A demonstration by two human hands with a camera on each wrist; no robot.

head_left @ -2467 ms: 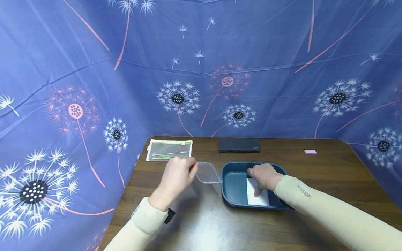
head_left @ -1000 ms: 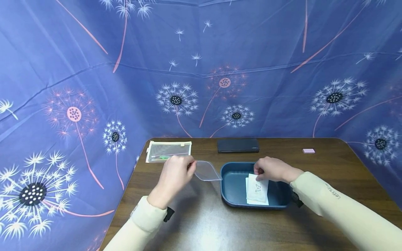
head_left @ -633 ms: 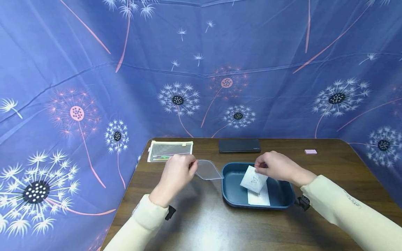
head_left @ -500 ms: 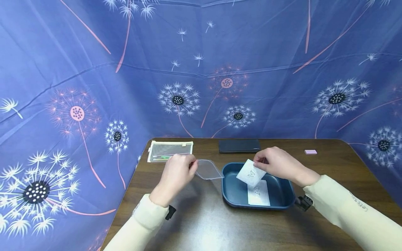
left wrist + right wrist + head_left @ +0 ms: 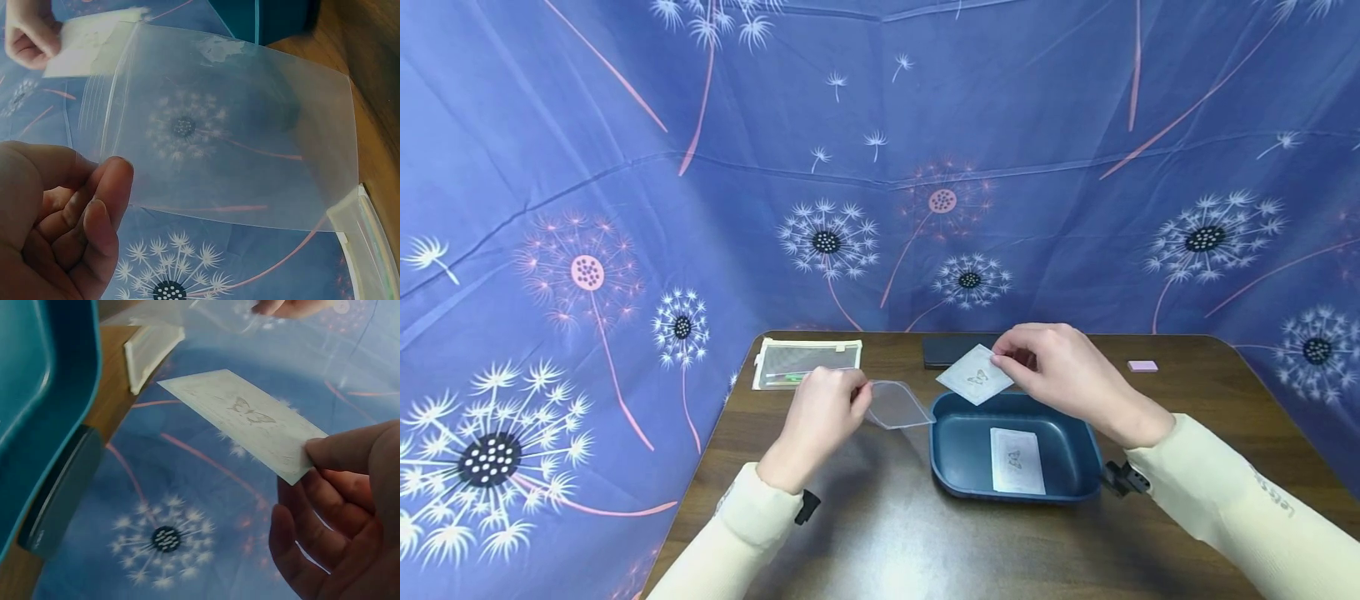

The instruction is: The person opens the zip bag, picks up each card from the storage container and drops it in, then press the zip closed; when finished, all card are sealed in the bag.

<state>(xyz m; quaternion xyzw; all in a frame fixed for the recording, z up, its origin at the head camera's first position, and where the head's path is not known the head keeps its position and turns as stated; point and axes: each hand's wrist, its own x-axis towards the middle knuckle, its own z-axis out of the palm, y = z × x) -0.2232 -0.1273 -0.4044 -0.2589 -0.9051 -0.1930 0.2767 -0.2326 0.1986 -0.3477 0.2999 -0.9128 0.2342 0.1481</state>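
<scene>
My left hand [image 5: 822, 417] pinches the edge of a clear plastic zip bag [image 5: 898, 406], which shows as a see-through sheet with a ridged seal [image 5: 115, 94] in the left wrist view. Between thumb and fingers of my right hand [image 5: 1067, 375] is one corner of a thin white square paper [image 5: 976, 375] with a butterfly printed on it. That paper hangs over the far rim of a dark blue tray [image 5: 958, 454]. Inside the tray lies another white piece with a butterfly [image 5: 1017, 462]; whether it is one sheet or a stack I cannot tell.
A mesh zip pouch [image 5: 808, 360] with thin coloured sticks lies at the table's back left. A black case [image 5: 942, 352] sits behind the tray, partly covered by the paper. Farther right is a small pink block [image 5: 1142, 366]. Blue dandelion-print cloth [image 5: 880, 167] hangs around the table.
My right hand took a white butterfly paper from the tray and raised it up and away, turning it. Another butterfly piece now shows underneath. The left hand has kept its hold on the bag.
</scene>
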